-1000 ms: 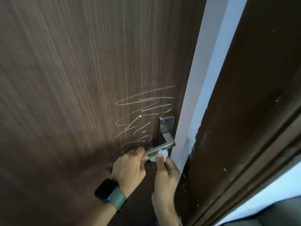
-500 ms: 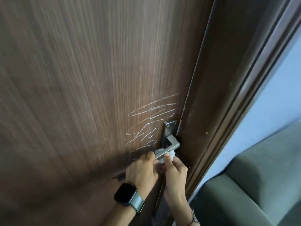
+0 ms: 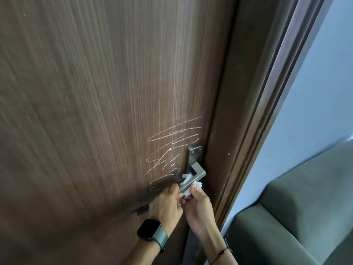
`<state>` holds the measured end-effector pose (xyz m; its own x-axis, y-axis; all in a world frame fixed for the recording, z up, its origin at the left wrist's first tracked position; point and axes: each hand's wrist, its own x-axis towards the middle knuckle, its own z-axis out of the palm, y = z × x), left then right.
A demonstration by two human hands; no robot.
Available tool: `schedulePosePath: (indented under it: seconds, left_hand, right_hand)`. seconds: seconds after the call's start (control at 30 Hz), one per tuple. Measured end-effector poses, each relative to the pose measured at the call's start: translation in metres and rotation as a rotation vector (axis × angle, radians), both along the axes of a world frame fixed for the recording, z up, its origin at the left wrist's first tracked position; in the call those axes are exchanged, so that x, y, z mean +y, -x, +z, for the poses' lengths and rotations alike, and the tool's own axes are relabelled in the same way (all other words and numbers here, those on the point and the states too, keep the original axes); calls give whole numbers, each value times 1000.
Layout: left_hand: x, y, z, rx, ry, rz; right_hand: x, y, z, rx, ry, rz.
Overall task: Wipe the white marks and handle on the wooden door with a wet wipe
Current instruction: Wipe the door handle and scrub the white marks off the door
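Note:
A dark wooden door (image 3: 95,102) fills most of the view. White chalk-like scribbles (image 3: 172,150) run across it just left of the metal lever handle (image 3: 196,174). A crumpled white wet wipe (image 3: 188,183) is wrapped around the lever. My left hand (image 3: 167,204), with a dark watch on its wrist, grips the free end of the lever. My right hand (image 3: 198,205) pinches the wipe against the lever from below and the right, thumb on the wipe.
The brown door frame (image 3: 238,131) stands right of the handle, with a pale blue wall (image 3: 315,111) beyond it. A dark green sofa (image 3: 296,217) sits at the lower right. A small dark latch part (image 3: 142,210) shows on the door below the scribbles.
The door has swung shut against its frame, so the white gap beside it is gone. Both hands stay on the handle; more of the wipe now shows around the lever.

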<state>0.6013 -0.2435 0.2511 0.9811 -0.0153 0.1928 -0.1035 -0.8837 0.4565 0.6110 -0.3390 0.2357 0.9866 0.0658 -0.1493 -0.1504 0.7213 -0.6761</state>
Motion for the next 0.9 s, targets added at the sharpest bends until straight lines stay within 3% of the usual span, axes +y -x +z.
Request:
schedulePosePath:
  seconds: [0.27,0.4,0.5,0.6,0.9]
  left_hand:
    - [-9,8,-7,12,17,23]
    - [-4,11,5,-2,-79,-4]
    - [3,11,21,16,-145,-15]
    - [4,9,40,12,-220,24]
    - [8,16,58,36,-216,77]
  right_hand:
    - [-11,6,-13,-86,87,12]
    - [-17,11,-9,-106,157,40]
    - [-32,20,0,-164,534,13]
    - [-52,26,15,-219,961,-190]
    - [-38,-17,102,-721,1587,-776]
